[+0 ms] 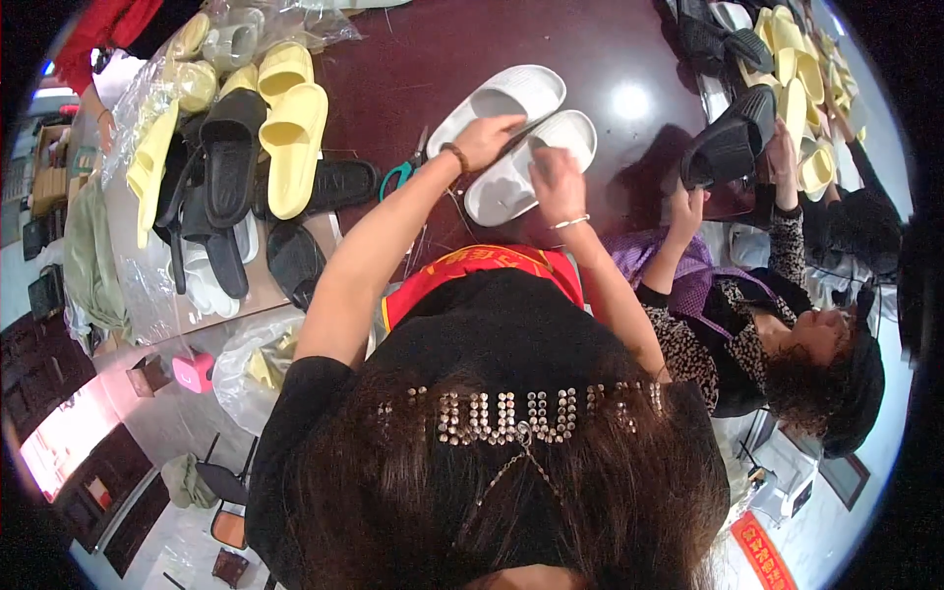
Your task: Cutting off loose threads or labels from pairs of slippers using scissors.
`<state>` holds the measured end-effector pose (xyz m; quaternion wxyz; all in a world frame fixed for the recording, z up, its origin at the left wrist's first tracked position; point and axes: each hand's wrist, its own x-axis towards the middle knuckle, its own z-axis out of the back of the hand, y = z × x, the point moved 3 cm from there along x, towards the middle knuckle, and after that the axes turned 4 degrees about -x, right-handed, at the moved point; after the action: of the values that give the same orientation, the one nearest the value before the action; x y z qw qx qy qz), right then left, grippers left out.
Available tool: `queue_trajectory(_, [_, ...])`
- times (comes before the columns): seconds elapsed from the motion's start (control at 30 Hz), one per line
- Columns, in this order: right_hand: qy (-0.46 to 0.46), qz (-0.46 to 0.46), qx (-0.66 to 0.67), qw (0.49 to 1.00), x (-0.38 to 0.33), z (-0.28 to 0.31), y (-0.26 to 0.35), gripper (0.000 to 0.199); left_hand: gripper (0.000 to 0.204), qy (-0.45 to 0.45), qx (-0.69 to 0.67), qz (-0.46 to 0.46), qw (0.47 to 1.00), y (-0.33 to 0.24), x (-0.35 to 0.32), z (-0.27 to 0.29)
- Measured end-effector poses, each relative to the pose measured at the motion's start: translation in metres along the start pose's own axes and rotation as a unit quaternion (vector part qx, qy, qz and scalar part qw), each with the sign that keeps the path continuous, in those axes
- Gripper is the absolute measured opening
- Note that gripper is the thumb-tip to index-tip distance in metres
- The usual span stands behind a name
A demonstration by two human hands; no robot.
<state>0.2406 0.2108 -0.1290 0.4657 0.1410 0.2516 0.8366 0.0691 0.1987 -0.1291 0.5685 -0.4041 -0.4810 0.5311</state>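
Observation:
A pair of white slide slippers lies side by side on the dark red table in front of me. My left hand [480, 144] is closed on the left white slipper [536, 87], at the inner side of its strap. Over the right white slipper [500, 197] is my right hand [559, 185], smeared by motion, so its fingers cannot be made out. Left of the slippers, partly behind my left forearm, lies a pair of scissors [396, 179] with teal handles.
Yellow slippers [295, 147] and black slippers [231, 162] are heaped at the left beside clear plastic bags [157, 108]. At the right, a co-worker's hands hold a black slipper [730, 138]. More yellow slippers [790, 49] lie beyond. Bare dark red table [423, 44] shows behind the white pair.

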Motion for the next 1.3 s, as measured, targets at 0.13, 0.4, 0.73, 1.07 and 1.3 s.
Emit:
queue_trajectory(0.13, [-0.070,-0.030,-0.033,0.997,0.005,-0.035,-0.002,0.058,0.027,-0.070,0.095,0.105,0.987,0.010,-0.018,0.049])
queue_trajectory(0.4, [0.003,-0.416,0.100,0.904,0.090,-0.048,-0.014,0.049,0.028,-0.013,0.438,0.019,0.899,-0.005,-0.095,0.036])
queue_trajectory(0.73, [-0.170,-0.275,0.648,0.690,0.078,0.037,-0.006,0.042,0.026,-0.051,0.377,0.046,0.924,-0.016,-0.154,0.041])
queue_trajectory(1.07, [-0.147,-0.148,0.592,0.779,0.062,0.037,0.019,0.038,0.024,-0.205,0.132,0.024,0.970,-0.107,-0.090,0.046])
queue_trajectory(1.3, [-0.136,-0.061,0.536,0.831,0.035,0.041,0.037,0.036,0.025,-0.230,-0.159,0.038,0.959,-0.095,-0.084,0.013])
